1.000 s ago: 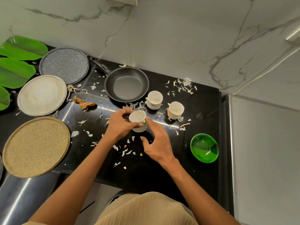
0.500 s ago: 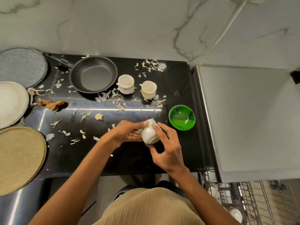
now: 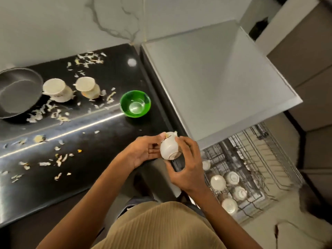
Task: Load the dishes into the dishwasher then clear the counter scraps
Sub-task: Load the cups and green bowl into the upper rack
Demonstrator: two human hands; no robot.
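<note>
Fingers (image 3: pixel 181 141) of right hand (image 3: pixel 188 169) curled round white cup (image 3: pixel 169 148), base tipped toward camera; left hand (image 3: pixel 143 151) cradles its other side. Cup held off counter's (image 3: pixel 80 177) right front corner. Dishwasher rack (image 3: pixel 251 159) lies lower right, nearer right hand.

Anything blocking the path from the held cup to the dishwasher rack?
Nothing visible. Both hands, left hand and right hand, hold the cup tipped over, just left of the open rack. Five cups already sit in the near rows; the wire rows beyond them look free.
</note>
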